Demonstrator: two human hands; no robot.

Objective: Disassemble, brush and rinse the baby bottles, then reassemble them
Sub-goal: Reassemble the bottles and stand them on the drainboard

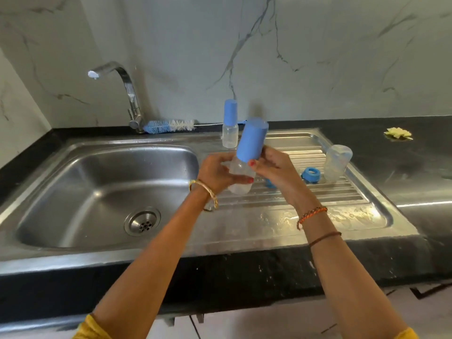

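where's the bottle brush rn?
Head view: the bottle brush lies on the counter behind the sink, against the wall, between the tap base and the standing capped bottle.

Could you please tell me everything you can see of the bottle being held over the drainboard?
The bottle has a clear plastic body and a tall blue cap, tilted with the cap up and away. The left hand grips the body, the right hand holds the cap's base. It hangs above the ribbed steel drainboard, touching nothing else.
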